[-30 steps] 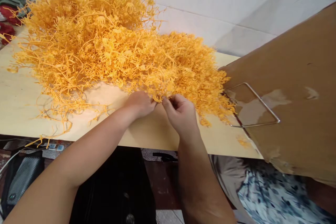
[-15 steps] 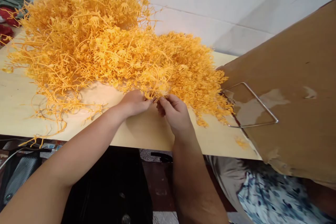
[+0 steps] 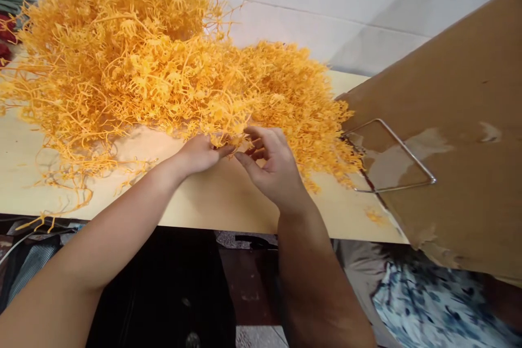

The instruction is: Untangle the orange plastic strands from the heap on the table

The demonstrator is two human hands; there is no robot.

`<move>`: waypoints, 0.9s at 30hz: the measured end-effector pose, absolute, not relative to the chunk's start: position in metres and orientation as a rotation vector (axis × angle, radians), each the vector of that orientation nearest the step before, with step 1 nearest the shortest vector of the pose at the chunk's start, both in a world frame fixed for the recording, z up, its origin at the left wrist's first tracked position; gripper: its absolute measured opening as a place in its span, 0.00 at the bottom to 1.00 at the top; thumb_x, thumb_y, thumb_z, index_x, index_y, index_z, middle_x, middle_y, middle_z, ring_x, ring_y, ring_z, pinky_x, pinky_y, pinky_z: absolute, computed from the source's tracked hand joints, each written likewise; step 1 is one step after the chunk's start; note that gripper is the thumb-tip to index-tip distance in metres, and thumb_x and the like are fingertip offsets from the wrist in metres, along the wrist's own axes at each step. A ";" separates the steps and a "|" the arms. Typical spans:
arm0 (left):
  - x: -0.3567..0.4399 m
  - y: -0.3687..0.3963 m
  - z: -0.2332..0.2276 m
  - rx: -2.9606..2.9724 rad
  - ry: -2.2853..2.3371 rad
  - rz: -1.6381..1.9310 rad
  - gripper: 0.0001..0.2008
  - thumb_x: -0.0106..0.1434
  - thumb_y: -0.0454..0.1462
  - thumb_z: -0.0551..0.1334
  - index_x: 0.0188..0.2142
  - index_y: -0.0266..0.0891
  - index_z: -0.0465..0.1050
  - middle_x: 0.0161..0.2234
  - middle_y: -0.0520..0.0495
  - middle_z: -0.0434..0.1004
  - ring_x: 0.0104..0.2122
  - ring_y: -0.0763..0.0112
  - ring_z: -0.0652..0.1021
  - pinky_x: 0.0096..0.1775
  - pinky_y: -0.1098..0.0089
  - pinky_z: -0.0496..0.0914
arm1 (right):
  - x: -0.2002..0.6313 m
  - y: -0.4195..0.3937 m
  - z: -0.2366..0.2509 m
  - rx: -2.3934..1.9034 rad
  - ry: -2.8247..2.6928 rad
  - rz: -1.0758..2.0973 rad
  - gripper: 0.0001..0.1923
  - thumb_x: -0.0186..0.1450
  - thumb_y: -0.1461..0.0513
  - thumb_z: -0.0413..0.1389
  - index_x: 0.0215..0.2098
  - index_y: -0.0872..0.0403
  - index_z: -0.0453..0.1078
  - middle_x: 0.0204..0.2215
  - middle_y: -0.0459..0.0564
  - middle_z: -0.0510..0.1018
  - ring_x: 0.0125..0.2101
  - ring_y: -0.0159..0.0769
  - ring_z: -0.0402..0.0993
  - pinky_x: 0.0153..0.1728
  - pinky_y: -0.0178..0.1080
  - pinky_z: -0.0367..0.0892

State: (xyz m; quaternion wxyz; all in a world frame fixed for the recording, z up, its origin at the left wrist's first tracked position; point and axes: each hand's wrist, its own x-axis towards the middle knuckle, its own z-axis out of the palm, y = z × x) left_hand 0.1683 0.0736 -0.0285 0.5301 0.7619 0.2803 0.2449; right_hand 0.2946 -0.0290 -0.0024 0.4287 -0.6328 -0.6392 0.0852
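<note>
A big tangled heap of thin orange plastic sprigs (image 3: pixel 155 60) covers the back and left of a pale wooden table (image 3: pixel 220 201). My left hand (image 3: pixel 199 153) is at the heap's near edge, fingers pinched on an orange sprig (image 3: pixel 227 141). My right hand (image 3: pixel 271 166) is beside it, fingers spread and curled, thumb tip close to the same sprig. Whether the right hand touches it I cannot tell.
A tilted brown cardboard sheet (image 3: pixel 457 119) with a bent metal wire loop (image 3: pixel 391 157) on it fills the right side. White tiled wall (image 3: pixel 346 5) stands behind the table. Loose orange strands (image 3: pixel 61 185) trail toward the table's front edge. Dark objects and patterned cloth (image 3: pixel 408 304) lie below.
My right hand has opened its fingers and shifted slightly up toward the heap. My left hand keeps its pinch at the heap's edge.
</note>
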 end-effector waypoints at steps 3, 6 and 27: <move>0.169 0.075 -0.027 1.754 0.562 0.627 0.18 0.54 0.42 0.61 0.43 0.36 0.70 0.45 0.43 0.74 0.45 0.66 0.72 0.50 0.61 0.64 | 0.294 -0.024 0.002 -1.590 -1.638 0.183 0.14 0.59 0.61 0.54 0.43 0.49 0.66 0.36 0.49 0.65 0.32 0.32 0.64 0.29 0.36 0.65; 0.170 0.076 -0.026 1.736 0.520 0.647 0.16 0.53 0.40 0.62 0.41 0.35 0.71 0.42 0.44 0.75 0.43 0.68 0.73 0.49 0.63 0.64 | 0.297 -0.017 0.003 -1.574 -1.682 0.195 0.08 0.59 0.62 0.54 0.38 0.50 0.69 0.29 0.47 0.64 0.29 0.30 0.61 0.28 0.35 0.62; 0.178 0.083 -0.028 1.863 0.733 0.678 0.13 0.53 0.35 0.58 0.39 0.35 0.70 0.37 0.46 0.76 0.42 0.68 0.74 0.46 0.65 0.66 | 0.289 0.000 -0.011 -1.389 -1.126 0.621 0.16 0.57 0.50 0.53 0.24 0.53 0.59 0.17 0.39 0.53 0.17 0.23 0.48 0.18 0.32 0.47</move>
